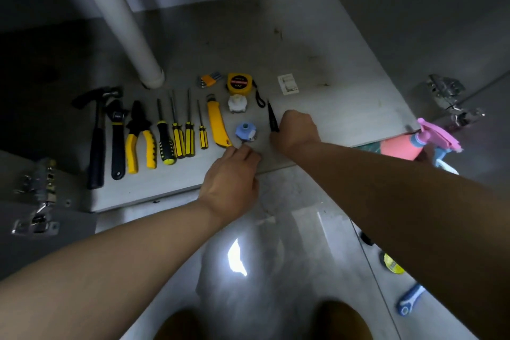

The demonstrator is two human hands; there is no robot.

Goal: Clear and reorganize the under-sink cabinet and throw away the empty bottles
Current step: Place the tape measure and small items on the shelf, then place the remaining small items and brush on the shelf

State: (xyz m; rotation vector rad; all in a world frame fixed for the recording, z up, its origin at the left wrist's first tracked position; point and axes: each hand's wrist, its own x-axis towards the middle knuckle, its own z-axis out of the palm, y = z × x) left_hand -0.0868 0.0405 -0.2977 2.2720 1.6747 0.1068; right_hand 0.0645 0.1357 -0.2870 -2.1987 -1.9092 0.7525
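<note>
Mid-frame, a black pointed tool (271,116) is gripped tight in the right hand (296,130); the left hand (231,171) is curled by the blue knob (245,131), hold can't be told.

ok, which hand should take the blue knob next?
Left. The left hand lies right beside the blue knob; the right hand is further off and grips a black tool.

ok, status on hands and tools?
Right hand grips black pointed tool. Left hand at blue round piece, grip unclear. Tools in row on cabinet floor. White pipe behind, clear of hands.
</note>
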